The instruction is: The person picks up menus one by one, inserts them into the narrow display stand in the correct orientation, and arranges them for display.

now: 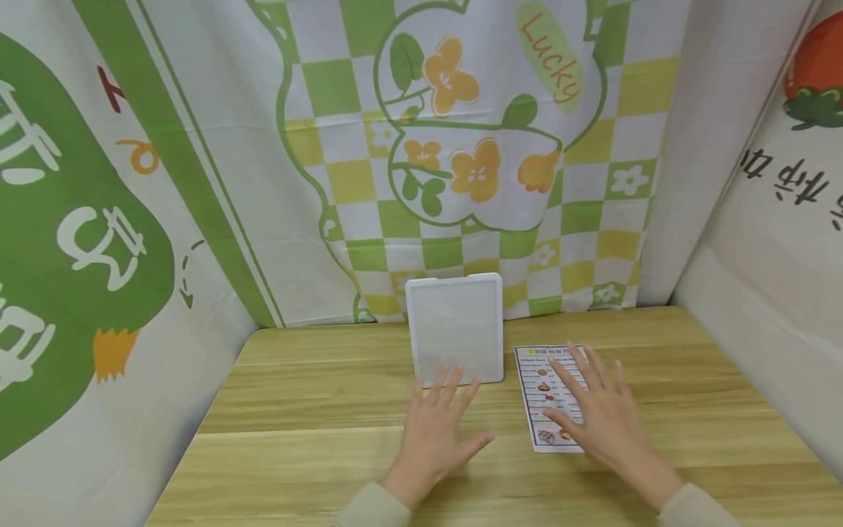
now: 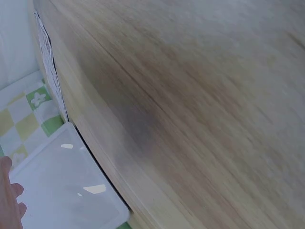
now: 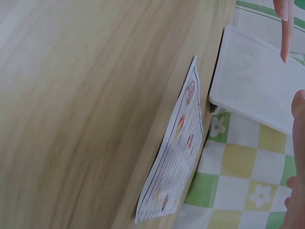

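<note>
A flat tabletop of pale yellowish-brown wood-grain (image 1: 316, 410), streaked with darker lines, carries two things. Toward its far edge, a white rectangular plastic-looking board with a raised rim and rounded corners (image 1: 456, 329) stands on its lower edge. Just to the right, apart from it, lies a white printed paper sheet with a dark blue border (image 1: 536, 395), bearing a "DIM SUM" heading, text lines and small food pictures.

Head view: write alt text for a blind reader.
A person's left hand and right hand, fingers spread, are over a wooden table, the left before a standing white board, the right partly hiding a printed dim sum sheet. A green checked cloth hangs behind.
</note>
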Demonstrator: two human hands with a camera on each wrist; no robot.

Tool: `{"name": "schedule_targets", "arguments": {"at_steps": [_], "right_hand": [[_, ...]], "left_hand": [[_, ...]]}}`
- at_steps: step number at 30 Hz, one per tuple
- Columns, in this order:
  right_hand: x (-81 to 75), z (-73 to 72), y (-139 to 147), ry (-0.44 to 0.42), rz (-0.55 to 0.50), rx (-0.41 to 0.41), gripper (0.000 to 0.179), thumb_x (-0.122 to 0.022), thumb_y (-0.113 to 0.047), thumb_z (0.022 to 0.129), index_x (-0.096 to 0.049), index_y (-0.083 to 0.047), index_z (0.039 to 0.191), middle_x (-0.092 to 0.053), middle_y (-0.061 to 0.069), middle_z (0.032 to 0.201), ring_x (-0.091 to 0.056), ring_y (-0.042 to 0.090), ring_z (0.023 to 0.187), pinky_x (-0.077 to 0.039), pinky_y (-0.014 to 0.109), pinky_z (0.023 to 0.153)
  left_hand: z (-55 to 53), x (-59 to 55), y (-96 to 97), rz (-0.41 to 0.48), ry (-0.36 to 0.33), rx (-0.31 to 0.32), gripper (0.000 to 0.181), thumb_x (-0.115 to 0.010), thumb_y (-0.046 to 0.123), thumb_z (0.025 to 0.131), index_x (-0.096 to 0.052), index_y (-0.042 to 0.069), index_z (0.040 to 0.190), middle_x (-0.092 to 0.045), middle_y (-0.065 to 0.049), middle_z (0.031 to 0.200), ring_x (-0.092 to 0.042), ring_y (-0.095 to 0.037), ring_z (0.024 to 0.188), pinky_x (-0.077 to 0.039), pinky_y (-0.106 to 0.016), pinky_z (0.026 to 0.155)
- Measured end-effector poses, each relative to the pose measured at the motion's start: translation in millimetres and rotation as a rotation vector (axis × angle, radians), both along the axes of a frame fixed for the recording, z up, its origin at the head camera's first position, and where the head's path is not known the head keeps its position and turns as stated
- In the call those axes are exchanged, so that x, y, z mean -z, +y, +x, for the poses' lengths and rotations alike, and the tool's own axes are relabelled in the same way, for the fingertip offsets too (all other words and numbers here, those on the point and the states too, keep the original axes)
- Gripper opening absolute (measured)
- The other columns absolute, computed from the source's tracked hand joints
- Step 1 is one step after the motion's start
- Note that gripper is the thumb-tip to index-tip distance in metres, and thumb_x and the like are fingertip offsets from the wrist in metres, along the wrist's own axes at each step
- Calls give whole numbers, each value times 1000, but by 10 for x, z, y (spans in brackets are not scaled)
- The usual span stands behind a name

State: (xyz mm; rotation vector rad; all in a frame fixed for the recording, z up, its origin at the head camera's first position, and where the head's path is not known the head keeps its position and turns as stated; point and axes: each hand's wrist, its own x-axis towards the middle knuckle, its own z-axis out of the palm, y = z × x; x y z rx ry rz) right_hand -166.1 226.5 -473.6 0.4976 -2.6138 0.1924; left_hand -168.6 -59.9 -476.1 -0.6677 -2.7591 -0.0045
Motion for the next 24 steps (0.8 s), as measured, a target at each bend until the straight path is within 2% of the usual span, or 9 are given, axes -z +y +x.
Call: {"name": "schedule_targets", "arguments": {"at_steps": [6,9,14,17,24], "right_hand": [[41,28,145,5,4,-10,80,-61,-57,90,-29,-27,157,-8,8,166,-1,31,151,3,56,117],[60,39,230,4,5,-22,79,-59,-57,91,-29,-24,157,-7,8,166,0,31,151,4,54,118],[89,56,372,-10,-12,-34,81,-60,-54,92,-24,-24,158,-7,8,166,-2,32,151,6,52,118],[120,64,445,-36,-11,-30,83,-63,-51,91,-23,-24,158,-6,8,166,-2,33,150,9,50,117],[198,79,606,-61,-20,-56,80,-66,-47,91,-29,-20,157,-8,9,165,-3,31,150,9,47,117]], "left_hand": [[-17,32,142,-7,19,26,81,-48,76,87,-39,31,152,-28,-2,161,-23,-25,148,-19,-56,116],[-21,54,208,-5,5,35,81,-48,76,87,-36,32,154,-27,-2,162,-22,-26,148,-19,-56,116],[-25,79,309,-40,-13,62,81,-42,77,89,-29,33,156,-25,-2,162,-21,-25,149,-19,-56,116],[-33,93,356,-65,-4,82,80,-39,77,90,-30,33,156,-26,-1,162,-21,-23,149,-20,-55,116],[-92,146,458,-95,0,131,78,-38,77,90,-34,33,154,-25,1,162,-21,-22,149,-22,-54,116]]}}
